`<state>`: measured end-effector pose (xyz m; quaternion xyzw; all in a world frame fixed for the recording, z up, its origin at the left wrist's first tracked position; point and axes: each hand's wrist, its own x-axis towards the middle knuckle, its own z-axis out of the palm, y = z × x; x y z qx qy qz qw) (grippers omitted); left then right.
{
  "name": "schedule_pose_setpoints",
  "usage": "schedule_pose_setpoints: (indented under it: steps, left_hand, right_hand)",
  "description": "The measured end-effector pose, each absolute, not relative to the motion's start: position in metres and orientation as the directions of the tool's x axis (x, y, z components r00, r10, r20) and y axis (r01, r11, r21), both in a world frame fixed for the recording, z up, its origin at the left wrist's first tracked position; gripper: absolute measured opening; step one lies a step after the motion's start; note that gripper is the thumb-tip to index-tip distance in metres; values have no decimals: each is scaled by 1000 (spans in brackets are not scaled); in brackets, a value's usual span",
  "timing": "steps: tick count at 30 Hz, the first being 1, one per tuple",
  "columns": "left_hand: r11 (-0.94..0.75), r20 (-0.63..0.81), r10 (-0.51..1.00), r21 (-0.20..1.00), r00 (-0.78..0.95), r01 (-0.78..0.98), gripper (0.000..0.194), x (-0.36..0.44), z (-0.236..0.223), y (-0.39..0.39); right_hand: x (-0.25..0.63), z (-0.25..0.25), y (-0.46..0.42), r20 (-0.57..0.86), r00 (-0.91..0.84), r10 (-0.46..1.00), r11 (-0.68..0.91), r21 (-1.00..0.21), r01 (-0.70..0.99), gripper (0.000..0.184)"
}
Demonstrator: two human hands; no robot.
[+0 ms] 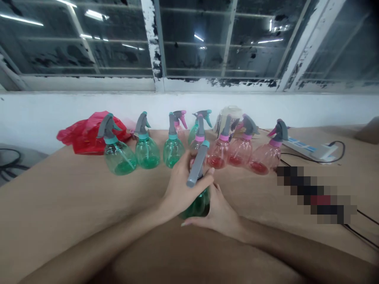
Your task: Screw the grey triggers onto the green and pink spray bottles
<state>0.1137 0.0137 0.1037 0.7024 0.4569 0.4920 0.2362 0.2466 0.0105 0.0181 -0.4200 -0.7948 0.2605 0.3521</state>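
Note:
A green spray bottle [192,210] with a grey trigger head [196,165] is between my two hands near the table's front. My left hand [184,184] is wrapped round its neck, just under the spray head. Lower down, my right hand [220,213] grips the bottle's body from the right. Just beyond them stands a row of spray bottles: green ones on the left, such as the green bottle [147,152], and pink ones on the right, such as the pink bottle [218,153]. Small amounts of liquid show in their bottoms. My hands hide part of the held bottle.
A red plastic bag [91,136] lies at the back left. Behind the row are two more spray bottles and a beige printed container [228,118]. A white power strip [309,149] with black cables lies at right, near a pixelated patch. A wall with windows closes off the back.

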Motion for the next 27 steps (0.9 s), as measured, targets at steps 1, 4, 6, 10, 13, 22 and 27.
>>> schedule_pose_setpoints:
  steps: [1,4,6,10,13,22,27]
  left_hand:
    - [-476,478,872,778,105,410,21,113,103,14]
    - [-483,479,869,767,123,424,22,113,104,13]
    - [-484,483,867,754,123,443,22,114,107,13]
    - [-484,480,866,733,141,478,12,116,113,11]
    - [-477,471,870,722,149,501,10,116,114,12]
    - [-474,479,870,750,116,462,16,115,106,12]
    - [-460,485,872,758,72,464,22,118,106,8]
  right_hand:
    - [247,18,10,352,-402,845,522,-705,480,105]
    - [247,16,9,406,-421,811,576,-684,448,102]
    - [247,14,9,430,-429,794,599,-670,437,100]
    - [246,13,9,440,-444,780,619,-644,449,96]
    - [245,16,7,421,-439,794,602,-650,465,94]
    - [246,16,8,427,-443,788,607,-658,446,90]
    - [246,17,9,431,-457,778,617,-662,426,83]
